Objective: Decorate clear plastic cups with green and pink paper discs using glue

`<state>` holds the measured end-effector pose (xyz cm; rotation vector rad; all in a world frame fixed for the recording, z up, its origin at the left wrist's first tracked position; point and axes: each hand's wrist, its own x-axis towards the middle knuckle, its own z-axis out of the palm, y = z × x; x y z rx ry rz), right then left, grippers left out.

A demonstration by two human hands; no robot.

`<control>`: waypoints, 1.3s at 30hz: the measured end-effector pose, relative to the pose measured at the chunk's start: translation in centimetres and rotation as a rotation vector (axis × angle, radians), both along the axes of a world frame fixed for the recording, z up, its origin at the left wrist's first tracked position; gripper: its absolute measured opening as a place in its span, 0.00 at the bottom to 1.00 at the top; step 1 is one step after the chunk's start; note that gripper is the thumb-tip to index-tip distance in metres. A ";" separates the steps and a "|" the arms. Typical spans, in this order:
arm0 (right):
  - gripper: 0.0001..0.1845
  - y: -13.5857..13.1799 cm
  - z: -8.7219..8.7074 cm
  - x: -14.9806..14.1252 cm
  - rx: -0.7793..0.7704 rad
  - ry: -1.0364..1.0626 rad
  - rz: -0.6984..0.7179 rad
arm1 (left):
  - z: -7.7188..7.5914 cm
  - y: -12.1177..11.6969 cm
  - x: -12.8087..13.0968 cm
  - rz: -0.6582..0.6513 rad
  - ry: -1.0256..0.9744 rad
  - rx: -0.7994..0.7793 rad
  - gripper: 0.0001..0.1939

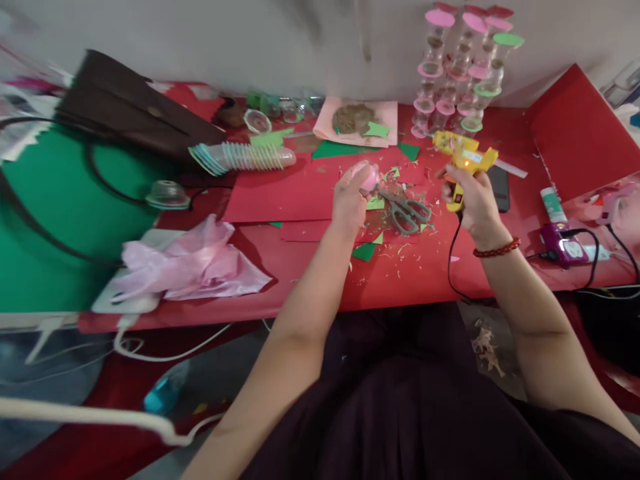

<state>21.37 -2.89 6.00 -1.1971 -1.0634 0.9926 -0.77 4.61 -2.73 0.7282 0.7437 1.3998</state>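
Note:
My left hand point(349, 199) is closed around a small round thing with a pink face point(370, 177); the fingers hide the rest of it. In my right hand point(474, 195) is a yellow hot glue gun point(475, 159), its orange light lit and its nozzle pointing left. A black cord runs down from the gun's handle. Between the hands, grey-handled scissors point(407, 215) lie on the red tabletop point(320, 267) among green and pale paper scraps. Just behind them, a pink sheet point(323, 123) bears a heap of brown sand point(356, 119).
At the back right stand stacked clear cups with pink and green discs point(445, 87). A row of nested plastic cups point(245, 157) lies at left, near a dark bag point(135, 107) and a pink plastic bag point(190, 263). A purple plug adapter point(565, 243) with cords sits at right.

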 end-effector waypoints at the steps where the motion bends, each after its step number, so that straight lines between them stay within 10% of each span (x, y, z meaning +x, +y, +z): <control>1: 0.18 0.2 -0.9 -0.3 -0.019 0.016 -0.009 | 0.1 -0.1 0.1 0.004 0.002 -0.005 0.23; 14: 0.21 0.2 -3.6 0.2 -0.055 0.210 0.074 | 2.6 -0.4 -2.6 0.147 -0.008 0.099 0.28; 28: 0.19 -0.4 -5.4 -2.1 0.013 0.231 0.104 | 2.3 -4.6 1.8 -0.354 -0.022 -0.049 0.20; 39: 0.12 -0.6 -5.8 -2.3 0.059 0.159 0.035 | 2.7 -5.5 2.5 -0.339 0.114 0.041 0.27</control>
